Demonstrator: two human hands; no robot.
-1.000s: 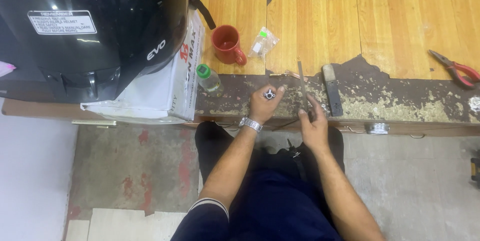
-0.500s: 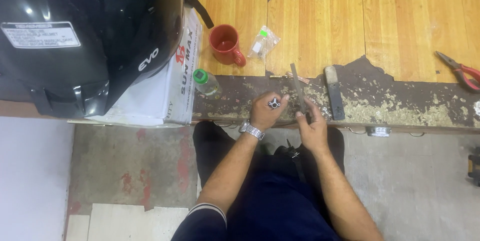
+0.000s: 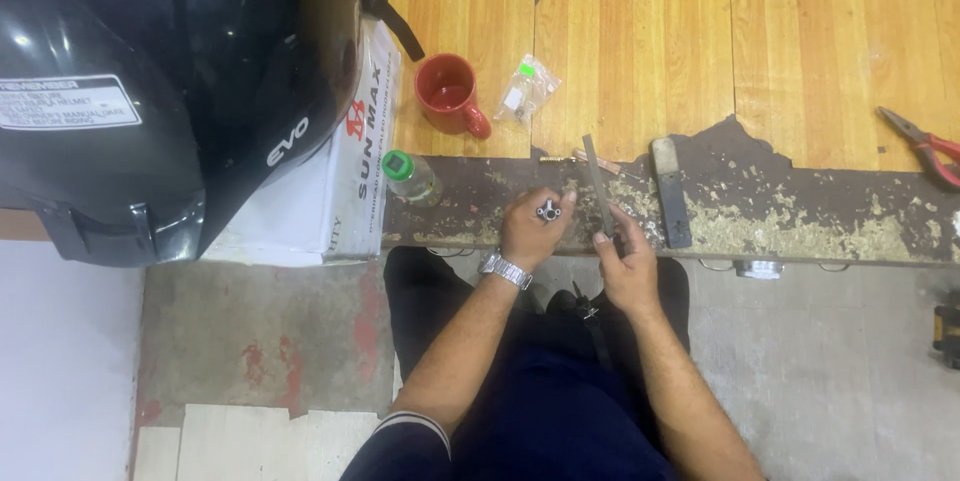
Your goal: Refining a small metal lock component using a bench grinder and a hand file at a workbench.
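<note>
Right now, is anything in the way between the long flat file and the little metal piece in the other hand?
Nothing visible. The right hand holds the file, the left hand the small metal piece; only bare worn bench shows between them.

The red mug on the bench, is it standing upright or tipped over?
Upright. The red mug shows its round open mouth straight up to the head camera, its handle out to the side, standing on the wooden bench top.

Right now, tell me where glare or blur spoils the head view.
Head view: bright glare spots on the black helmet; the bench is evenly lit and shiny; the left hand, the small metal part and the file in the right hand look sharp.
</note>
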